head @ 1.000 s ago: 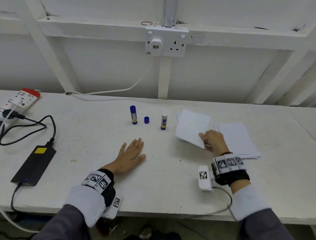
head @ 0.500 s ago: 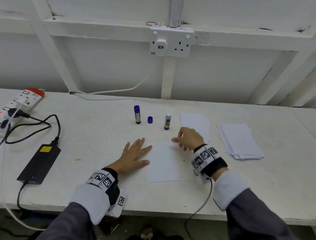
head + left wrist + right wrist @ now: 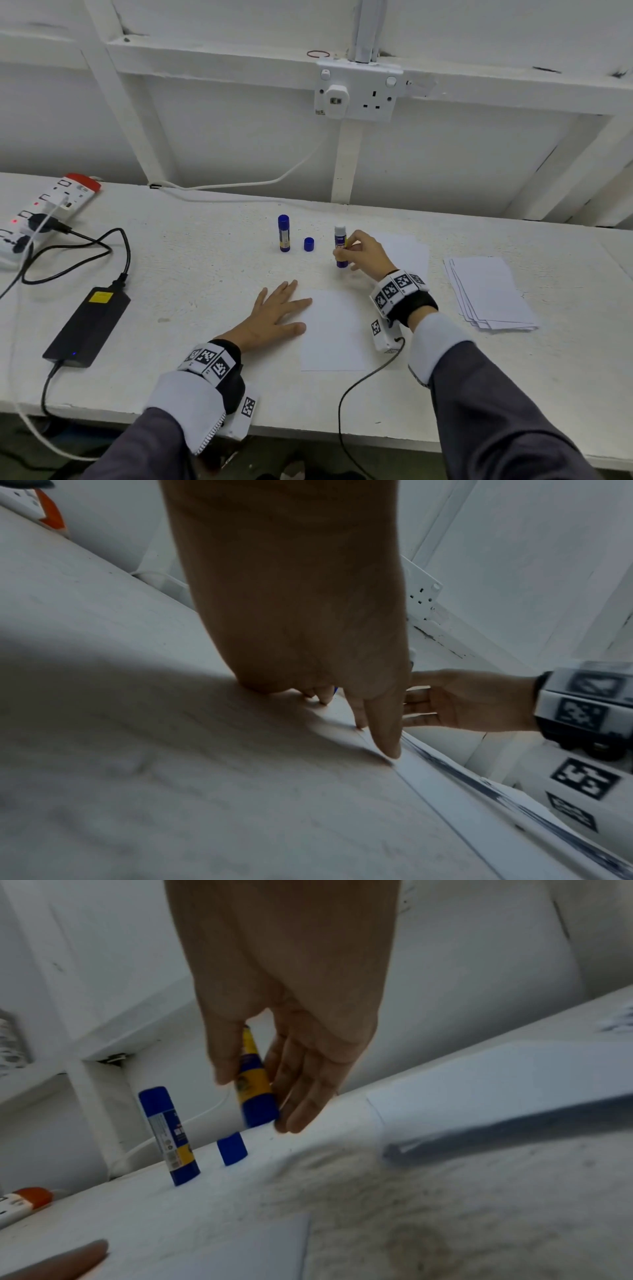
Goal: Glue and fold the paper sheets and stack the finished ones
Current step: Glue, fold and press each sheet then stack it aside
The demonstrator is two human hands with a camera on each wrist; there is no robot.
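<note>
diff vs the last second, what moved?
The right hand brought a sheet from the right-side paper across to the table centre, let it go, then reached back and took the uncapped glue stick in its grip. The left hand stayed flat by the sheet's left edge. Capped glue stick, loose cap and paper stack unchanged.

dark grey sleeves end in white cuffs. black wristbands carry white blocks printed with black square markers. a black cable trails from the right one.
</note>
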